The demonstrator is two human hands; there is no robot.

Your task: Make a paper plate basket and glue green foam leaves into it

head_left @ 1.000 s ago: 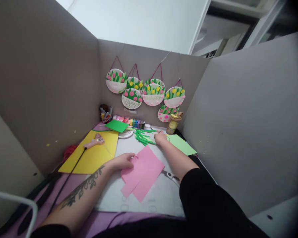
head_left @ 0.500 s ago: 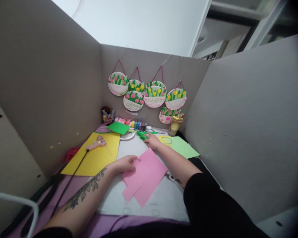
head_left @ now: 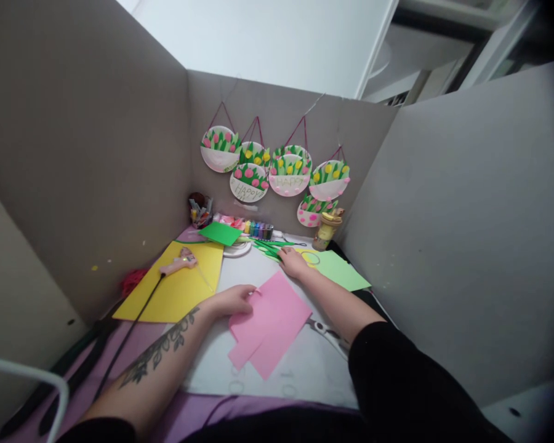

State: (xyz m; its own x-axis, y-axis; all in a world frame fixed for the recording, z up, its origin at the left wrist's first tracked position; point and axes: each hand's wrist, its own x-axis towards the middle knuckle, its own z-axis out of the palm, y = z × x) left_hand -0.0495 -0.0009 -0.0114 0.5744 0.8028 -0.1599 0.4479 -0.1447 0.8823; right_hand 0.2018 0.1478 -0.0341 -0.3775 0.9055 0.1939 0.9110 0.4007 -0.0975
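Fingers bent together, my left hand (head_left: 234, 300) is at the left edge of the pink paper (head_left: 277, 320); a small curled pink scrap (head_left: 258, 291) shows by its fingertips. The pink paper lies on the white mat (head_left: 305, 375), with a pink strip at its lower left. Farther back, my right hand (head_left: 293, 261) is low beside the cut green paper pieces (head_left: 268, 247), its fingers bent; whether it grips anything is too small to tell. Scissors (head_left: 327, 335) lie partly under my right forearm.
A glue gun (head_left: 180, 264) rests on yellow paper (head_left: 152, 301) at the left. Green paper (head_left: 220, 234), paint pots (head_left: 258, 231) and a jar (head_left: 325, 232) stand or lie at the back. Light green paper (head_left: 344, 271) is right. Decorated plates (head_left: 289, 175) hang on the grey back wall.
My right hand has shifted slightly right, off the green pieces' near end, and more of the scissors shows. My left hand has barely moved. The camera view has shifted a little.
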